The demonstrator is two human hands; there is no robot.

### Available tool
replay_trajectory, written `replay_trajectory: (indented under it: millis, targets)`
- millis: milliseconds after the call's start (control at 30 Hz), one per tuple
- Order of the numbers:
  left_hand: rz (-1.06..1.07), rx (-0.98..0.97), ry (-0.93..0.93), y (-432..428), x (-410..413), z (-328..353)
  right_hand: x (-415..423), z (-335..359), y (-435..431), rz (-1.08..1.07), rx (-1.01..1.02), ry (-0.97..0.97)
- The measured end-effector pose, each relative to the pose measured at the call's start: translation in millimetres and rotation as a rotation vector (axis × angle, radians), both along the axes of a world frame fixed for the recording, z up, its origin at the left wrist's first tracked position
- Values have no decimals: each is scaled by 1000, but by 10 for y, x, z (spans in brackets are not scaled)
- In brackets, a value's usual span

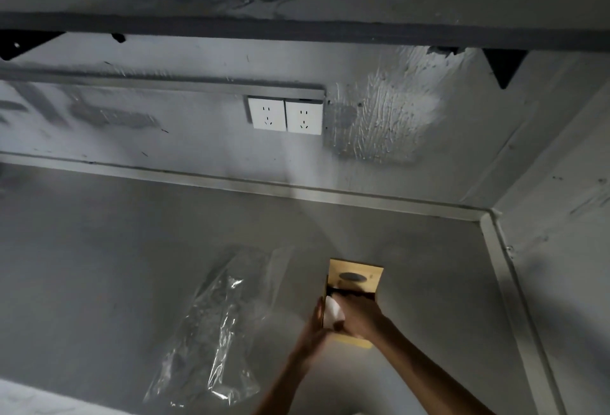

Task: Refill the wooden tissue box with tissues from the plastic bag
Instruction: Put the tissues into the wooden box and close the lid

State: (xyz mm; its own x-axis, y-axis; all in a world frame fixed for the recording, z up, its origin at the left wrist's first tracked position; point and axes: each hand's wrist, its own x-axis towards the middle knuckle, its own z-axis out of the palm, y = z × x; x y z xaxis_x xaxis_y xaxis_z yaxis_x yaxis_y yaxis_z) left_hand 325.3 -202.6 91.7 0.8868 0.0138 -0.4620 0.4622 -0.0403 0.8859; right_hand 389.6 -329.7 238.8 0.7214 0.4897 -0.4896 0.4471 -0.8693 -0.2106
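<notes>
The wooden tissue box (355, 277) lies on the grey counter at lower centre-right, its lid with a dark oval slot slid back so the near part is uncovered. White tissues (332, 315) sit in the uncovered part. My right hand (359, 319) presses down on the tissues from the right. My left hand (315, 324) is against the box's left side, touching the tissues. The clear plastic bag (211, 332) lies flat and crumpled to the left of the box; I cannot tell whether anything is inside it.
The grey counter (115, 249) has a raised metal rim along the back and right. Two white wall sockets (285, 114) sit on the back wall above it. A dark shelf on black brackets (503, 66) overhangs. A side wall stands close on the right.
</notes>
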Motion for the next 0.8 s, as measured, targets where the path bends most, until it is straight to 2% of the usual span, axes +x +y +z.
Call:
replay_trajectory:
  millis: [100,200,333,400,533,667,733,800]
  targets:
    - [13,41,-14,-12,-18,281,-1,-4,-36,2,45,-5]
    - [10,146,-14,-135,-125,1038,-26,46,-89,-71,169,30]
    - [-79,507,-204,-189,-217,1283,-214,62,-222,-163,309,-103]
    - [-169,660,-231,-174,-207,1296,-325,49,-325,-253,359,-185]
    - [-289,916,-288,-102,-114,1329,-447,3,-497,-425,344,-269]
    - [-393,1060,-271,-9,-48,1289,-497,-38,-521,-610,363,-256]
    - [-420,1089,-297,12,-26,1256,-494,-24,-488,-575,326,-289]
    - [-427,1075,-227,-22,16,1298,-485,-1,-459,-510,240,-325]
